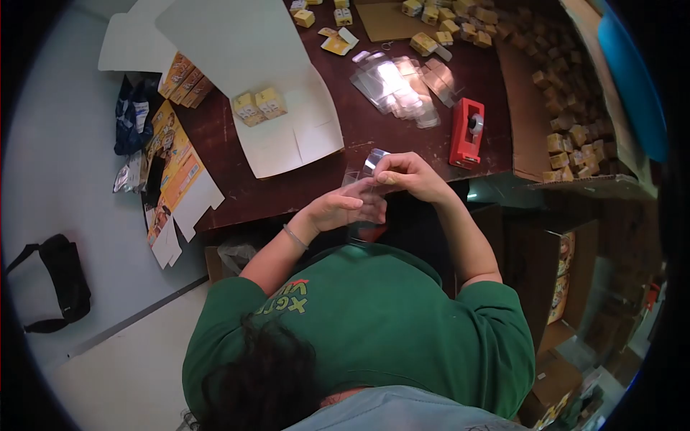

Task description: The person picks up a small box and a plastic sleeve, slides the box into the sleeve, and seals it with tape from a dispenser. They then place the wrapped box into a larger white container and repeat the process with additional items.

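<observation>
Close to my body, by the front edge of the dark red table, my left hand (pixel 347 206) is closed around a clear plastic sleeve or box (pixel 370 205), whose exact shape is hard to make out. My right hand (pixel 407 176) pinches the upper end of this clear plastic, thumb against fingers. A shiny flap (pixel 374 161) sticks up just left of the right fingertips. Beyond my hands lies a pile of flat clear plastic boxes (pixel 402 86). The red tape dispenser (pixel 467 133) stands to their right.
An open white carton (pixel 307 136) at the left holds small yellow boxes (pixel 259 105). Printed cardboard (pixel 176 172) overhangs the table's left edge. A big cardboard box (pixel 525 108) with many small yellow boxes (pixel 575 151) stands at the right.
</observation>
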Tool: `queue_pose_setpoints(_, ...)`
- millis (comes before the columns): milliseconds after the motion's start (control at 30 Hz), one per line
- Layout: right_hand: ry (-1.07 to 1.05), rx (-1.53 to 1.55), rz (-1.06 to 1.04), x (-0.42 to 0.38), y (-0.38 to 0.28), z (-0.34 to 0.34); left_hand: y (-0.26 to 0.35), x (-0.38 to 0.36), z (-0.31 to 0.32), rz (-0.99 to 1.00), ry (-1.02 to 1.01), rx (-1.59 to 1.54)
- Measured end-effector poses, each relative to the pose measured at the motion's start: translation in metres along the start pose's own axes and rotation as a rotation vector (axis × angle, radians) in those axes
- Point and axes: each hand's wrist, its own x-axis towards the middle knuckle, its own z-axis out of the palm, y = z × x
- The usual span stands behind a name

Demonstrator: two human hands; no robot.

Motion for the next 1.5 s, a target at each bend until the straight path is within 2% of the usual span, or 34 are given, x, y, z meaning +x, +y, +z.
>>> queue_pose_setpoints(33, 0.184, -0.06, -0.052, 0.002, 0.007, 0.009, -0.003, -0.002, 0.003, 0.0, 0.032, -0.039)
queue_pose_setpoints(100, 0.595, -1.048, -0.652, 0.006, 0.013, 0.029, -0.008, -0.005, 0.0, 0.08, 0.169, 0.16)
queue_pose_setpoints(133, 0.631, -1.011, -0.594, -0.001, 0.018, 0.043, -0.01, -0.006, 0.001, 0.12, 0.204, 0.279)
queue_pose_setpoints(167, 0.582, -0.948, -0.592, -0.004, 0.028, 0.052, -0.008, -0.008, 0.02, 0.171, 0.224, 0.33)
queue_pose_setpoints(200, 0.525, -0.981, -0.556, -0.011, 0.031, 0.061, -0.02, -0.011, 0.01, 0.192, 0.24, 0.348)
queue_pose_setpoints(267, 0.491, -0.882, -0.539, -0.017, 0.039, 0.069, -0.031, -0.017, 0.009, 0.157, 0.215, 0.229)
queue_pose_setpoints(300, 0.461, -0.826, -0.52, -0.02, 0.044, 0.068, -0.035, -0.017, 0.014, 0.194, 0.182, 0.265)
queue_pose_setpoints(367, 0.368, -0.813, -0.48, -0.021, 0.049, 0.068, -0.036, -0.022, 0.023, 0.18, 0.204, 0.036)
queue_pose_setpoints(400, 0.308, -0.806, -0.481, -0.021, 0.052, 0.069, -0.036, -0.021, 0.027, 0.188, 0.313, 0.091)
queue_pose_setpoints(433, 0.281, -0.821, -0.493, -0.022, 0.059, 0.068, -0.038, -0.022, 0.02, 0.148, 0.325, 0.124)
queue_pose_setpoints(467, 0.322, -0.774, -0.514, -0.025, 0.065, 0.069, -0.04, -0.024, 0.014, 0.106, 0.338, 0.155)
queue_pose_setpoints(500, 0.366, -0.726, -0.533, -0.024, 0.066, 0.07, -0.034, -0.026, 0.035, 0.082, 0.536, 0.028)
queue_pose_setpoints(567, 0.569, -0.766, -0.54, -0.016, 0.063, 0.062, -0.052, -0.03, 0.007, 0.007, 0.497, 0.262)
queue_pose_setpoints(600, 0.554, -0.803, -0.519, -0.005, 0.059, 0.061, -0.049, -0.027, 0.016, -0.03, 0.573, 0.235)
queue_pose_setpoints(633, 0.547, -0.84, -0.483, 0.003, 0.058, 0.058, -0.048, -0.02, 0.028, 0.046, 0.584, 0.131)
queue_pose_setpoints(700, 0.267, -0.65, -0.322, 0.003, 0.073, 0.052, -0.056, -0.023, 0.014, 0.081, 0.662, 0.171)
queue_pose_setpoints(733, 0.289, -0.683, -0.351, -0.005, 0.074, 0.065, -0.061, -0.03, -0.001, 0.084, 0.594, 0.134)
queue_pose_setpoints(767, 0.302, -0.725, -0.389, -0.006, 0.071, 0.076, -0.057, -0.031, 0.013, 0.196, 0.645, 0.219)
queue_pose_setpoints(800, 0.334, -0.797, -0.441, -0.008, 0.077, 0.081, -0.061, -0.039, -0.003, 0.231, 0.533, 0.021)
queue_pose_setpoints(833, 0.362, -0.87, -0.498, -0.008, 0.084, 0.084, -0.064, -0.042, -0.004, 0.246, 0.488, 0.009)
queue_pose_setpoints(933, 0.482, -0.59, -0.255, -0.01, 0.087, 0.079, -0.079, -0.046, -0.002, 0.225, 0.422, -0.033)
queue_pose_setpoints(1000, 0.489, -0.479, -0.11, -0.009, 0.084, 0.073, -0.085, -0.054, -0.007, 0.239, 0.357, 0.297)
queue_pose_setpoints(1033, 0.493, -0.485, -0.141, -0.009, 0.087, 0.073, -0.087, -0.057, -0.01, 0.246, 0.319, 0.468)
queue_pose_setpoints(1133, 0.49, -0.567, -0.283, -0.008, 0.1, 0.076, -0.081, -0.052, -0.008, 0.206, 0.505, 0.66)
queue_pose_setpoints(1167, 0.474, -0.59, -0.295, -0.009, 0.1, 0.076, -0.081, -0.048, -0.002, 0.291, 0.512, 0.586)
queue_pose_setpoints(1267, 0.427, -0.656, -0.359, -0.013, 0.099, 0.076, -0.079, -0.047, -0.004, 0.307, 0.479, 0.542)
queue_pose_setpoints(1333, 0.393, -0.699, -0.441, -0.016, 0.093, 0.077, -0.069, -0.045, 0.001, 0.301, 0.493, 0.522)
queue_pose_setpoints(1367, 0.338, -0.828, -0.49, -0.017, 0.088, 0.071, -0.063, -0.043, 0.004, 0.302, 0.5, 0.514)
queue_pose_setpoints(1500, 0.32, -0.993, -0.608, -0.017, 0.072, 0.058, -0.049, -0.032, 0.011, 0.246, 0.466, 0.409)
